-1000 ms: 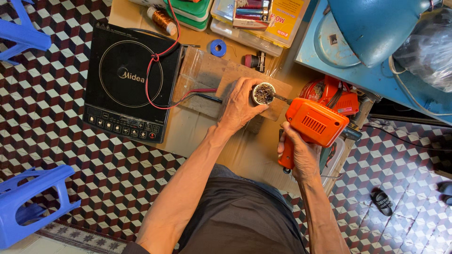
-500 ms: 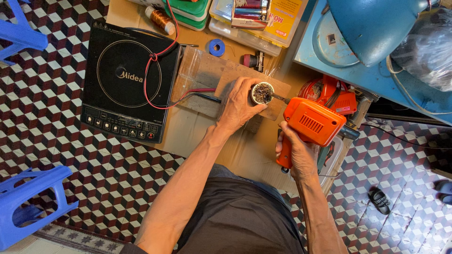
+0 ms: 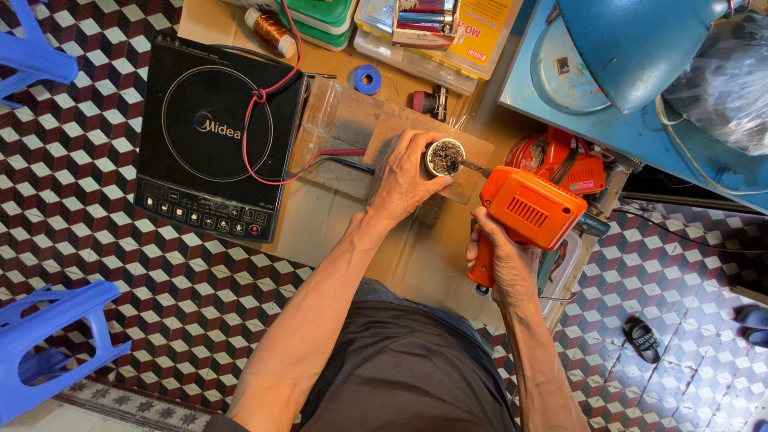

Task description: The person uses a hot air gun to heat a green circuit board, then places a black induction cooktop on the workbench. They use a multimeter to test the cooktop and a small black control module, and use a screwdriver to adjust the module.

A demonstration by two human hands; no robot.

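Left grip [image 3: 408,178] on small tin [image 3: 445,158]; right [image 3: 502,260] holding orange soldering gun [image 3: 528,210], induction cooker [image 3: 216,136] beside

A small round tin [image 3: 445,157], its open top showing a dark, crusted filling, stands upright on a brown wooden board [image 3: 472,152] on the bench, cupped from its left side. Beside it, an orange pistol-shaped soldering gun [image 3: 528,210] with a vented casing lies level above the board's right edge, its thin metal tip [image 3: 472,167] reaching the rim of the tin, its handle pointing down.
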